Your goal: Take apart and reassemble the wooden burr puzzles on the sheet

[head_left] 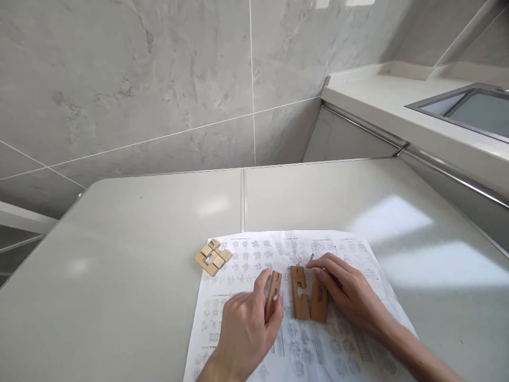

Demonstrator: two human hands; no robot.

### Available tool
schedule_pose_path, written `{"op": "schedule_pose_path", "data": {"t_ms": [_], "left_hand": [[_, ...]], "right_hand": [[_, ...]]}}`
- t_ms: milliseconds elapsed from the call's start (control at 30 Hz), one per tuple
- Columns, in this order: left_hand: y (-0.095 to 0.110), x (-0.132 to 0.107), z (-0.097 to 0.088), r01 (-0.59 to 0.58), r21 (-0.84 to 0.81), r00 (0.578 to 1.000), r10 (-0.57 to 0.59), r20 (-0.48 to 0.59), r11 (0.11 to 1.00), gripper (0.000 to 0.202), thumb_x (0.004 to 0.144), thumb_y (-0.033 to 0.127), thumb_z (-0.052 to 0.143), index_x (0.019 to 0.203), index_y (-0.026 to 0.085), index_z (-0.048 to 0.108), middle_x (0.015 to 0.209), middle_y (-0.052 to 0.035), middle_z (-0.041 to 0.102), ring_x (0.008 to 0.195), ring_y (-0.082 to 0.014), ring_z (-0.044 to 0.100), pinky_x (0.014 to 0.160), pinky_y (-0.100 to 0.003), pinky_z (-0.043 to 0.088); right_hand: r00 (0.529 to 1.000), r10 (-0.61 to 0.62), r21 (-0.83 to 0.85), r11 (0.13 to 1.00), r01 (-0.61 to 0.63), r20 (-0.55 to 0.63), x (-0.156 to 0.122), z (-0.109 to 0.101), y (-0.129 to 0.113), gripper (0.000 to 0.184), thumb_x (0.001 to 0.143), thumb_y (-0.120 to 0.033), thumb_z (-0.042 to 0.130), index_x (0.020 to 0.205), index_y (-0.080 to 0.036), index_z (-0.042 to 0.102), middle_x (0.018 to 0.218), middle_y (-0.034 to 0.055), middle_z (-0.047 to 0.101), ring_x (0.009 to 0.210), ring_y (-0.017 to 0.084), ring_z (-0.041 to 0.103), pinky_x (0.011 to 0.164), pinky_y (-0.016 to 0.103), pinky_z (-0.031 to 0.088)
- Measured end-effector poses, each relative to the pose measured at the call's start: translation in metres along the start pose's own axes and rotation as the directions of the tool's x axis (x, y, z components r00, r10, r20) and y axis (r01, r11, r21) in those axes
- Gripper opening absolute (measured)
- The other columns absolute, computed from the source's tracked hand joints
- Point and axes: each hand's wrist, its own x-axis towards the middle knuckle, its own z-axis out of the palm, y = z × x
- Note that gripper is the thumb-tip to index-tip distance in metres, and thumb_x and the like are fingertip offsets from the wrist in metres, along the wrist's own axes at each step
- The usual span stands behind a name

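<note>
Left fingers (260, 285) pinching wooden piece (272, 293); right fingers (331, 266) curled.

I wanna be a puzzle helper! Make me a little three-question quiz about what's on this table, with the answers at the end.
1. Pick one. What does the left hand hold?
A) a cup
B) a brown wooden block
C) a spoon

2. True or false? The paper under the hands is blank.

3. Fill the gap. The pale wooden pieces are nearer to the ____ hand.

Key:
1. B: it sits between the thumb and a finger.
2. False: the paper has lots of small printed drawings.
3. left
</note>
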Motion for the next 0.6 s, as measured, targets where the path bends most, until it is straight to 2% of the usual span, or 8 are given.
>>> {"op": "schedule_pose_path", "data": {"t_ms": [133,233,333,433,500,600], "left_hand": [[-0.002,-0.001,0.0,-0.03,0.044,1.0,0.031,-0.007,0.999,0.036,0.114,0.028,0.049,0.148,0.015,0.047,0.057,0.0093,0.064,0.043,-0.0139,0.06,0.048,-0.026,0.048],[-0.003,-0.001,0.0,-0.021,0.076,1.0,0.022,-0.01,0.997,0.036,0.115,0.033,0.049,0.147,0.016,0.048,0.059,0.0078,0.066,0.046,-0.0155,0.064,0.05,-0.028,0.05],[-0.003,0.0,0.0,-0.004,0.059,1.0,0.002,0.03,0.998,0.042,0.115,0.044,0.051,0.147,0.016,0.047,0.058,0.0081,0.066,0.046,-0.0169,0.065,0.049,-0.029,0.051],[-0.002,0.0,-0.001,0.015,0.003,0.997,-0.015,0.073,1.0,0.055,0.111,0.057,0.056,0.148,0.018,0.046,0.062,0.0067,0.068,0.05,-0.0188,0.068,0.052,-0.031,0.055],[-0.001,0.0,-0.003,0.023,-0.016,0.998,-0.022,0.06,1.0,0.062,0.107,0.063,0.061,0.149,0.02,0.047,0.075,0.0008,0.075,0.061,-0.0221,0.074,0.059,-0.035,0.061],[-0.001,0.002,-0.007,0.0,-0.034,1.0,0.001,0.026,0.999,0.076,0.097,0.068,0.072,0.152,0.022,0.047,0.114,-0.013,0.079,0.1,-0.0329,0.079,0.083,-0.047,0.068]], "right_hand": [[0.999,-0.045,-0.031,0.999,0.045,-0.017,0.0,0.003,-0.001,0.022,0.116,-0.033,0.046,0.122,-0.03,0.067,0.117,0.0085,0.075,0.095,0.026,0.077,0.075,0.039,0.063],[0.997,-0.07,-0.055,0.996,0.069,-0.014,-0.001,0.005,-0.003,0.02,0.116,-0.032,0.047,0.125,-0.03,0.065,0.122,0.0086,0.073,0.086,0.024,0.077,0.07,0.038,0.063],[0.996,-0.083,-0.059,0.995,0.082,-0.02,-0.001,0.006,-0.005,0.02,0.116,-0.029,0.046,0.126,-0.03,0.064,0.125,0.0082,0.072,0.076,0.022,0.076,0.067,0.038,0.064],[0.994,-0.104,-0.045,0.994,0.103,-0.027,-0.002,0.006,-0.008,0.021,0.115,-0.027,0.046,0.128,-0.031,0.062,0.127,0.0088,0.071,0.086,0.023,0.079,0.069,0.037,0.065],[0.992,-0.122,-0.038,0.992,0.121,-0.022,-0.003,0.007,-0.01,0.021,0.114,-0.025,0.046,0.129,-0.031,0.061,0.13,0.0097,0.069,0.088,0.024,0.079,0.069,0.037,0.065],[0.988,-0.156,0.008,0.988,0.156,0.019,-0.005,0.006,-0.015,0.024,0.112,-0.022,0.048,0.13,-0.031,0.061,0.137,0.0103,0.066,0.08,0.02,0.076,0.065,0.036,0.064]]}}
